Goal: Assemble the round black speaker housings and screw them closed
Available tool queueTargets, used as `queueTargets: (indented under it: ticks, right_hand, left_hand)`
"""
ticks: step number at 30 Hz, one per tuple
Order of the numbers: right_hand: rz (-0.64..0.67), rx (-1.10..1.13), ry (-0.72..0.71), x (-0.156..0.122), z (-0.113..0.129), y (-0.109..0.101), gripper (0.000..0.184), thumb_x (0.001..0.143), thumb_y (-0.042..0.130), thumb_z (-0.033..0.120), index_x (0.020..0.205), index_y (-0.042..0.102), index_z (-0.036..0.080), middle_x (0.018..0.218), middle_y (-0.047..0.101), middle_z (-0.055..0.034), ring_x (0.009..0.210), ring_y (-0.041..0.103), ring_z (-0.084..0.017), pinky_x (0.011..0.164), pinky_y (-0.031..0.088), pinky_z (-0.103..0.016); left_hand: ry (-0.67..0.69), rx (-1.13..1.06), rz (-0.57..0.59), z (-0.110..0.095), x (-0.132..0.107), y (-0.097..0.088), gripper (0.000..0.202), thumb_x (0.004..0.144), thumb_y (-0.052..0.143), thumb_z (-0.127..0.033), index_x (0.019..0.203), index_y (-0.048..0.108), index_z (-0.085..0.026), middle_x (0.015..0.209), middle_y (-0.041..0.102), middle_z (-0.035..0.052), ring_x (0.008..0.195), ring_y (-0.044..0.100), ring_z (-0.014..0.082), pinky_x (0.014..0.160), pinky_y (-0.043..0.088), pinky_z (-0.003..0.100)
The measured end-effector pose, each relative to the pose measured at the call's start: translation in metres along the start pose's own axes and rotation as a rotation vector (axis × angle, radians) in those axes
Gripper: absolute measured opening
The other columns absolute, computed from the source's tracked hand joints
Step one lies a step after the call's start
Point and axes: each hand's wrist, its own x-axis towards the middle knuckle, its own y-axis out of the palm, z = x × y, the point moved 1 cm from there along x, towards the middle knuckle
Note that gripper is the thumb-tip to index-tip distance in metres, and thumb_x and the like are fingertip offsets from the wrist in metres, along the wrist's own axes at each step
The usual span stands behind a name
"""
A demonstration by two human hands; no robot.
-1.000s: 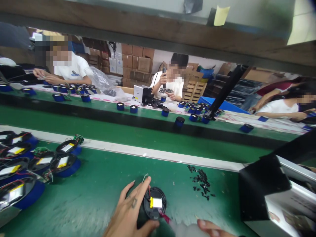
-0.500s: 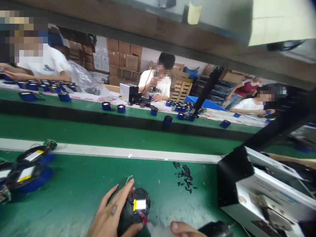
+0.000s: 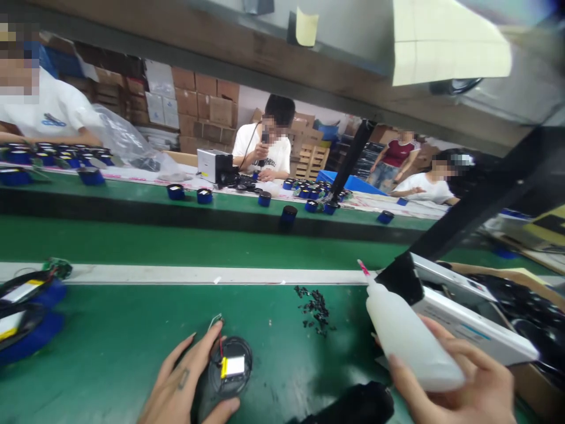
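Note:
My left hand (image 3: 183, 377) is closed round a round black housing (image 3: 242, 368) on the green bench. A flat white battery with yellow tape (image 3: 233, 367) lies on that housing, and a red wire runs up towards a small part by my fingertips. Off to the right, my right hand (image 3: 468, 377) grips a milky white squeeze bottle (image 3: 410, 335), tilted with its red-tipped nozzle (image 3: 363, 268) up and to the left. Between the hands, at the bottom edge, lies a black tool (image 3: 353, 403) resembling an electric screwdriver.
Small black parts (image 3: 315, 309) lie in a loose pile ahead. Blue-rimmed housings with batteries (image 3: 33, 333) stand at the left. A white box (image 3: 472, 321) and a carton of black parts (image 3: 525, 306) are at the right. A shelf (image 3: 220, 59) hangs overhead. Co-workers sit across the line.
My right hand has lifted the squeeze bottle away from the housing, up and to the right. My left hand stays on the housing. The camera view has shifted a little to the right.

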Motion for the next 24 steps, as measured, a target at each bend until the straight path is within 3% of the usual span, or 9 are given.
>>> queueTargets:
  ticks: [3, 5, 7, 10, 12, 14, 17, 20, 24]
  right_hand:
    - [0.051, -0.311, -0.149, -0.001, 0.004, 0.024, 0.041, 0.089, 0.056, 0.051, 0.113, 0.047, 0.019, 0.133, 0.052, -0.0210, 0.102, 0.065, -0.038, 0.054, 0.057, -0.037]
    - [0.186, -0.483, -0.244, -0.006, 0.006, 0.038, 0.031, 0.095, 0.044, 0.043, 0.113, 0.049, 0.019, 0.136, 0.048, -0.0209, 0.098, 0.067, -0.036, 0.048, 0.056, -0.034]
    - [0.264, -0.561, -0.331, -0.009, 0.004, 0.045, 0.032, 0.098, 0.033, 0.038, 0.116, 0.049, 0.017, 0.129, 0.051, -0.0203, 0.097, 0.068, -0.034, 0.052, 0.058, -0.035]
    - [0.227, -0.599, -0.587, -0.004, -0.001, 0.046, 0.043, 0.100, 0.023, 0.039, 0.109, 0.053, 0.010, 0.109, 0.060, -0.0236, 0.097, 0.067, -0.038, 0.068, 0.061, -0.045]
    - [0.190, -0.627, -0.716, 0.004, -0.001, 0.043, 0.046, 0.100, 0.021, 0.038, 0.098, 0.056, 0.010, 0.099, 0.064, -0.0245, 0.090, 0.069, -0.039, 0.066, 0.061, -0.048]
    - [0.186, -0.659, -0.710, 0.014, 0.005, 0.041, 0.044, 0.099, 0.023, 0.038, 0.094, 0.058, 0.012, 0.096, 0.067, -0.0222, 0.081, 0.071, -0.036, 0.055, 0.060, -0.044]
    - [0.199, -0.628, -0.661, 0.026, 0.023, 0.039, 0.044, 0.099, 0.025, 0.043, 0.096, 0.060, 0.015, 0.097, 0.070, -0.0164, 0.077, 0.073, -0.032, 0.041, 0.057, -0.038]
    - [0.226, -0.521, -0.649, 0.029, 0.047, 0.037, 0.037, 0.098, 0.035, 0.046, 0.104, 0.061, 0.020, 0.104, 0.073, -0.0108, 0.079, 0.075, -0.028, 0.034, 0.054, -0.032]
    - [0.263, -0.303, -0.650, 0.021, 0.075, 0.038, 0.032, 0.097, 0.044, 0.042, 0.116, 0.059, 0.021, 0.116, 0.072, -0.0078, 0.086, 0.075, -0.025, 0.044, 0.059, -0.029]
  left_hand:
    - [0.027, -0.021, 0.049, -0.010, 0.000, -0.012, 0.092, 0.080, 0.061, -0.016, 0.155, 0.014, -0.042, 0.148, 0.053, 0.0019, 0.136, 0.048, 0.0341, 0.107, 0.046, 0.054]
    - [0.029, -0.034, 0.109, -0.015, 0.000, -0.024, 0.096, 0.078, 0.059, -0.010, 0.156, 0.012, -0.041, 0.152, 0.048, 0.0018, 0.136, 0.048, 0.0314, 0.106, 0.049, 0.047]
    - [0.044, -0.029, 0.177, -0.017, 0.003, -0.040, 0.093, 0.079, 0.054, -0.010, 0.157, 0.012, -0.039, 0.146, 0.055, 0.0020, 0.129, 0.056, 0.0284, 0.098, 0.055, 0.041]
    - [0.011, 0.067, 0.230, -0.014, 0.014, -0.064, 0.065, 0.088, 0.044, -0.019, 0.150, 0.037, -0.036, 0.102, 0.079, 0.0002, 0.084, 0.076, 0.0254, 0.074, 0.062, 0.037]
    - [-0.053, 0.145, 0.171, -0.009, 0.027, -0.076, 0.047, 0.092, 0.040, -0.023, 0.134, 0.059, -0.034, 0.082, 0.079, -0.0004, 0.070, 0.075, 0.0246, 0.070, 0.061, 0.039]
    - [-0.058, 0.128, 0.113, -0.003, 0.040, -0.080, 0.046, 0.089, 0.046, -0.020, 0.132, 0.061, -0.032, 0.109, 0.077, 0.0035, 0.100, 0.072, 0.0274, 0.088, 0.057, 0.045]
    - [0.010, -0.061, 0.241, 0.003, 0.055, -0.073, 0.071, 0.079, 0.057, -0.011, 0.144, 0.047, -0.038, 0.153, 0.047, 0.0018, 0.142, 0.039, 0.0289, 0.110, 0.041, 0.052]
    - [0.025, -0.186, 0.343, 0.007, 0.059, -0.064, 0.059, 0.077, 0.060, -0.010, 0.129, 0.062, -0.037, 0.149, 0.052, 0.0000, 0.146, 0.032, 0.0283, 0.114, 0.034, 0.053]
    - [-0.034, -0.221, 0.280, 0.006, 0.053, -0.072, 0.054, 0.079, 0.059, -0.013, 0.129, 0.060, -0.033, 0.133, 0.065, 0.0015, 0.132, 0.051, 0.0249, 0.112, 0.038, 0.047]
